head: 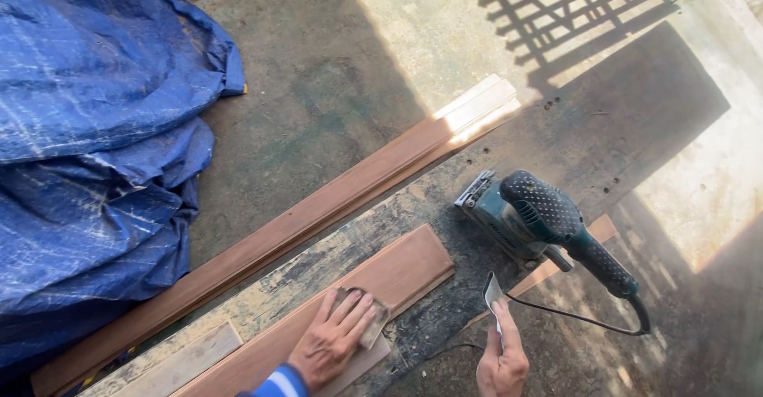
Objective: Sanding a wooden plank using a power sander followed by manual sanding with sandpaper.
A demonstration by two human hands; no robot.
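- A crumpled blue tarp [95, 143] lies far left on the concrete floor [318, 71], well apart from the work.
- A long reddish plank [278, 234] runs diagonally along the far edge of the counter [556, 135], its upper end in sunlight.
- A shorter board [397, 274] lies flat on the stained counter, near the long plank but apart from it.
- The left hand [332, 340] is laid palm-down on the near part of this board, fingers stretched out and close together, pressing a sheet of sandpaper [373, 325] flat against the wood; only the sheet's edge shows beyond the fingertips.
- For the sanding to be done well, in all likelihood, pressure should be kept even across the flat fingers, strokes should be run along the grain and the board's length, and the sheet should be kept from curling at its edge.
- The board appears unclamped, so it would best be steadied so that it cannot slide on the counter.
- The right hand [502, 361] is held just right of the board, a small piece of sandpaper [493, 292] being pinched between thumb and fingertips, with the fingers otherwise loosely closed.
- An electric sander [548, 222], teal with a black handle, rests on the counter beyond the right hand, untouched, its cord [572, 317] curving back beneath the handle.
- A narrow wood strip [556, 266] is partly hidden under the sander.
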